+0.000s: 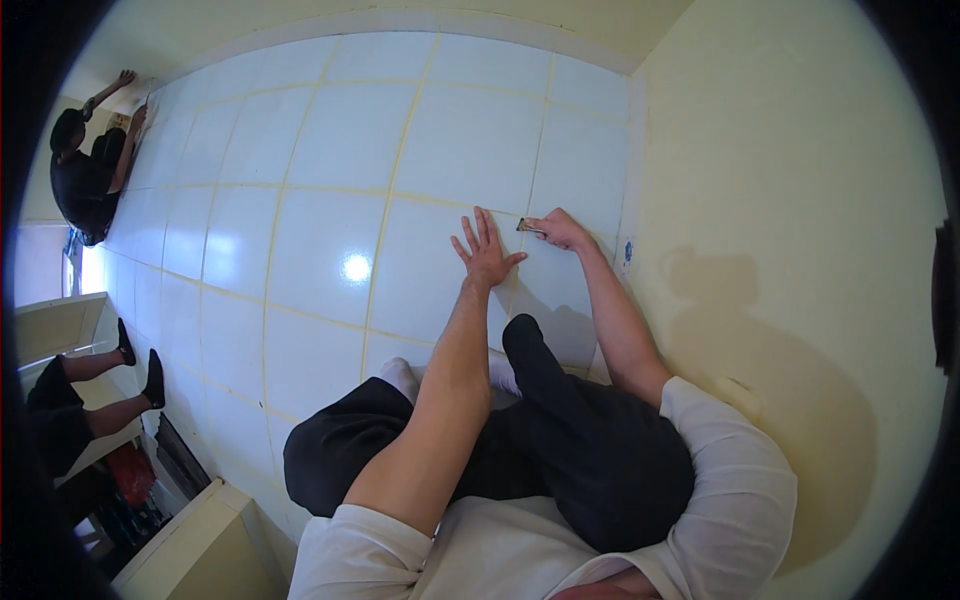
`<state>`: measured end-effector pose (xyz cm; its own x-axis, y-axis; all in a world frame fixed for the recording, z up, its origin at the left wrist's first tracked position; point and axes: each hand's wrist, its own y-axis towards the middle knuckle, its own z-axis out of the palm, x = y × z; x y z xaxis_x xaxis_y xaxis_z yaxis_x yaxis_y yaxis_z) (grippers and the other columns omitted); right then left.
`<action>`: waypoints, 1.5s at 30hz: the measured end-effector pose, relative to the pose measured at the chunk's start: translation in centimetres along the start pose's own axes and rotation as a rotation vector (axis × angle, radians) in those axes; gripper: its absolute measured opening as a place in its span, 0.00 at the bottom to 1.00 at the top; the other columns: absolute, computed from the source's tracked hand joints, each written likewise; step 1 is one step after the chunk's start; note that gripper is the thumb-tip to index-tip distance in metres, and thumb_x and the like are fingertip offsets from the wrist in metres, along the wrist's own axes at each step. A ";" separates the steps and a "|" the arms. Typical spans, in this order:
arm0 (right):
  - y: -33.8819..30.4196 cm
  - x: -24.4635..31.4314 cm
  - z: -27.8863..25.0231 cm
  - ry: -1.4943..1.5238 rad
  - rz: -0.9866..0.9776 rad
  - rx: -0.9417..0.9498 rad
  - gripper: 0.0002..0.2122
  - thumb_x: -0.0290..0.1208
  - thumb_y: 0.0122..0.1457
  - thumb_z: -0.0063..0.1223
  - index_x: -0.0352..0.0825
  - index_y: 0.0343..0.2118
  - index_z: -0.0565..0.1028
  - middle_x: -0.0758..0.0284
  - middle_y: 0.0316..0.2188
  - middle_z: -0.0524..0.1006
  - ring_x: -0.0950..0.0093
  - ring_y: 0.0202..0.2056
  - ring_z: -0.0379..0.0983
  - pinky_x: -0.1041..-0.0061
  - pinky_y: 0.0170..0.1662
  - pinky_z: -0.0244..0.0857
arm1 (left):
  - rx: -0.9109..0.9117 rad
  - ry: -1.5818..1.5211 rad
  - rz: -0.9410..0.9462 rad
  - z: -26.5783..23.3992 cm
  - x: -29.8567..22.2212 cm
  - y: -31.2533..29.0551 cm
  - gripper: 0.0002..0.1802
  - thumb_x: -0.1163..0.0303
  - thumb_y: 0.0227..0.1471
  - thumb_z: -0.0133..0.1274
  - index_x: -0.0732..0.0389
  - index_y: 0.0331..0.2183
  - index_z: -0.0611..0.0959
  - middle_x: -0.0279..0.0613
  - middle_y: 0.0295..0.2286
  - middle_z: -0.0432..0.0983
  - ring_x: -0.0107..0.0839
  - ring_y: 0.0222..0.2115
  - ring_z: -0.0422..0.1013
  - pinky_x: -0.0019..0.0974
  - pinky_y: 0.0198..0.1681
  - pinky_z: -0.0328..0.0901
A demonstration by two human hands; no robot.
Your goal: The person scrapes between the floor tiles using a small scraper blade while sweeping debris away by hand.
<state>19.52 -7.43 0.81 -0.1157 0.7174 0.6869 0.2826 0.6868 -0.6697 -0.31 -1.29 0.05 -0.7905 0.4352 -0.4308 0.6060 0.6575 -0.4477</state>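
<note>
White floor tiles (pixel 330 235) with yellowish lines along many of their joints spread in front of me. My left hand (pixel 487 260) lies on a tile, fingers spread, holding nothing. Just right of it, my right hand (pixel 562 230) is closed round a small flat hand tool (pixel 529 225) that looks like a scraper. The tool's dark end meets the floor close to where tile joints cross. Its handle is mostly hidden in my fingers.
A cream wall (pixel 770 200) rises close on my right. At the far left a person in dark clothes (pixel 85 180) crouches by the wall. Another person's legs (pixel 110 385) show nearer left, above a cream cabinet (pixel 200 550).
</note>
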 end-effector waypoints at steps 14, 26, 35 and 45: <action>-0.4 0.9 1.5 -0.015 -0.043 -0.062 0.25 0.50 0.59 0.59 0.34 0.13 0.73 0.75 0.06 0.61 0.83 0.07 0.52 0.78 0.11 0.44 | -0.007 0.007 -0.003 0.2 0.1 0.2 0.72 0.33 0.45 0.58 0.58 0.66 0.27 0.43 0.67 0.14 0.53 0.66 0.12 0.72 0.62 0.17; -0.1 0.6 1.2 -0.082 -0.039 -0.060 0.27 0.54 0.56 0.60 0.32 0.13 0.73 0.70 0.08 0.66 0.79 0.08 0.57 0.76 0.12 0.52 | -0.011 -0.002 -0.001 0.5 0.0 0.3 0.72 0.34 0.44 0.58 0.58 0.66 0.27 0.44 0.67 0.14 0.53 0.66 0.13 0.72 0.62 0.17; -0.2 0.1 0.6 -0.046 0.008 -0.046 0.27 0.52 0.56 0.61 0.31 0.14 0.74 0.69 0.08 0.67 0.78 0.07 0.58 0.74 0.11 0.52 | -0.013 0.003 0.010 0.4 0.2 0.4 0.72 0.33 0.44 0.58 0.59 0.66 0.28 0.44 0.67 0.14 0.54 0.66 0.13 0.72 0.62 0.17; 0.0 -0.3 1.0 -0.069 0.016 -0.095 0.27 0.53 0.56 0.60 0.29 0.14 0.74 0.66 0.08 0.68 0.76 0.07 0.60 0.73 0.11 0.54 | 0.002 0.015 0.002 0.1 -0.1 0.4 0.72 0.33 0.45 0.57 0.58 0.66 0.27 0.44 0.67 0.14 0.54 0.66 0.12 0.72 0.62 0.17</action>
<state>18.59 -7.56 0.29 -0.1750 0.7366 0.6533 0.3738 0.6636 -0.6480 0.01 -1.13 -0.22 -0.7907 0.4453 -0.4202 0.6075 0.6554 -0.4487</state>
